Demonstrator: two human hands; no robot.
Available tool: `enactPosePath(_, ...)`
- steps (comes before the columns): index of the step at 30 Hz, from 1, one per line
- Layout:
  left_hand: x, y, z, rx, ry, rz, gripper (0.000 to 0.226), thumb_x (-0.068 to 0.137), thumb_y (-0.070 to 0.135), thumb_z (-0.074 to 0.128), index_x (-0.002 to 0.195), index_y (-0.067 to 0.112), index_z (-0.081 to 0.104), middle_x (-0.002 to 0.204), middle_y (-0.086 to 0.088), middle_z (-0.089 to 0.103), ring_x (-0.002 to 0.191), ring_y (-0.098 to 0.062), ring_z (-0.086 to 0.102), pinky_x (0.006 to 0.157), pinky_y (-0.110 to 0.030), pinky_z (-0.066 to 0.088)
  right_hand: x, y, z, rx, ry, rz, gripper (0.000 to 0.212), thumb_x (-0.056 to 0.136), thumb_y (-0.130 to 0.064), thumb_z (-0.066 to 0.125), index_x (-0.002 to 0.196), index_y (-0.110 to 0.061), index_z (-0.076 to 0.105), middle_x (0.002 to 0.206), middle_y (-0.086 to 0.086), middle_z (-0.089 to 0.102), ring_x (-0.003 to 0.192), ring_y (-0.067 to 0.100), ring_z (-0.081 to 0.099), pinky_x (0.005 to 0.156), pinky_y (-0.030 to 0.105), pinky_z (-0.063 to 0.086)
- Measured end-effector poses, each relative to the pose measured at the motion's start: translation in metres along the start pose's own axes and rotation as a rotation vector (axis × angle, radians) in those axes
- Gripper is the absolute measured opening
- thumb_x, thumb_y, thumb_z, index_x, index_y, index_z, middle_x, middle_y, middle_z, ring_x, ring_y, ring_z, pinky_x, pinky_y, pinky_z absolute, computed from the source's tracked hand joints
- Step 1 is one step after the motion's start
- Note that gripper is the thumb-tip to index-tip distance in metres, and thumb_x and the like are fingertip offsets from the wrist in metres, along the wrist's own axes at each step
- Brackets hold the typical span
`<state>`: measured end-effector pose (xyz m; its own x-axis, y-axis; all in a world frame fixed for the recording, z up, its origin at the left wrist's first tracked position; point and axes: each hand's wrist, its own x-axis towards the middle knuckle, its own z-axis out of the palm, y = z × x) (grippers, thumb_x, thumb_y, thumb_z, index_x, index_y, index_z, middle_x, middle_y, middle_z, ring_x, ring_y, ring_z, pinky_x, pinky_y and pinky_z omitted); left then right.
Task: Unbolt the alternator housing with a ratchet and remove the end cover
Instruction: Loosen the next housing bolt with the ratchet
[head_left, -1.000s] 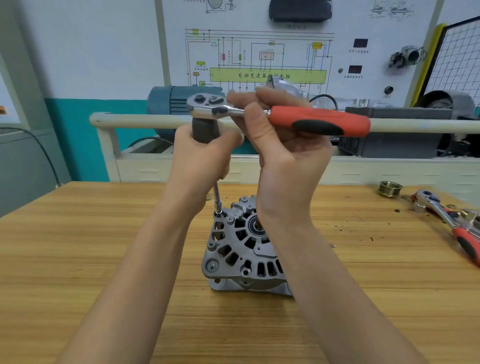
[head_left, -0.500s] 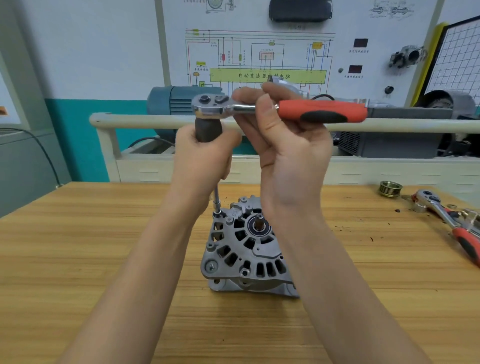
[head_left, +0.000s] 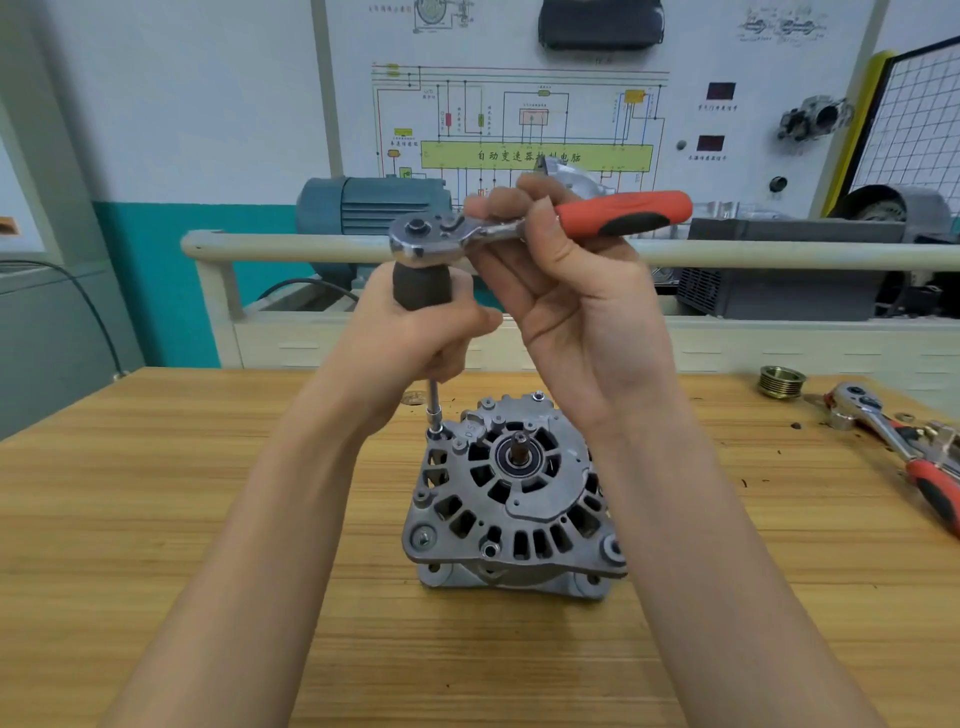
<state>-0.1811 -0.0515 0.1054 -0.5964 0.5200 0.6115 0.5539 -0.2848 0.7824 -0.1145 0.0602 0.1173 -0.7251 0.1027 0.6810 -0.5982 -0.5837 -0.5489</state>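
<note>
1. Two hands on one tool: left hand (head_left: 415, 332) is wrapped around the dark grey cylindrical grip (head_left: 421, 285) of a driver extension, fingers curled tight on it.
2. Right hand (head_left: 576, 296) pinches the neck of the chrome ratchet with red-and-black handle (head_left: 524, 223), thumb and fingers curled round the metal just behind the head; the handle sticks out to the right, roughly level.
3. Ratchet head sits directly on top of the grey grip, above the left hand.
4. A thin chrome extension shaft (head_left: 432, 402) drops straight down from below the left hand to a small socket seated on a bolt at the upper-left edge of the cast grey aluminium alternator (head_left: 511, 499).
5. Alternator stands on the light wooden bench top (head_left: 156, 519), shaft end up, vented end cover facing the camera, below and between both forearms. Neither hand touches the housing.
6. Right forearm passes just beside the alternator's right side.
7. Far right on the bench: a second chrome ratchet with red handle (head_left: 904, 447) lying flat, and a brass-coloured grooved pulley (head_left: 781, 382) near its head, both well apart from the alternator.
</note>
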Motion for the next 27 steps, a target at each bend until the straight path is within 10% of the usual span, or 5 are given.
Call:
enactPosePath(7, 0.005, -0.005, 0.014, -0.015, 0.431, 0.019, 0.034, 0.067, 0.014, 0.056, 0.038, 0.025, 0.042, 0.037, 0.008, 0.032, 0.037, -0.01, 0.026, 0.04, -0.017, 0.024, -0.012, 0.031, 0.018, -0.261, 0.189, -0.436, 0.02, 0.081, 0.016, 0.058, 0.088, -0.002, 0.06, 0.08, 0.014, 0.067, 0.078, 0.019, 0.069, 0.079, 0.032, 0.057)
enactPosePath(17, -0.003, 0.001, -0.009, -0.034, -0.21, 0.024, 0.038, 0.069, 0.008, 0.066, 0.042, 0.024, 0.044, 0.039, 0.01, 0.034, 0.034, -0.01, 0.03, 0.044, -0.019, 0.03, -0.002, 0.001, 0.002, 0.033, -0.012, 0.031, 0.013, 0.081, -0.007, 0.052, 0.094, -0.004, 0.056, 0.076, 0.003, 0.072, 0.08, 0.015, 0.071, 0.078, 0.027, 0.057)
enactPosePath(27, 0.004, -0.005, 0.014, -0.002, 0.383, 0.012, 0.031, 0.065, 0.01, 0.054, 0.042, 0.02, 0.037, 0.039, 0.004, 0.032, 0.036, -0.012, 0.026, 0.041, -0.019, 0.026, -0.011, 0.028, 0.017, -0.184, 0.227, -0.372, 0.015, 0.083, 0.011, 0.058, 0.088, -0.003, 0.06, 0.082, 0.016, 0.067, 0.081, 0.025, 0.067, 0.079, 0.034, 0.057)
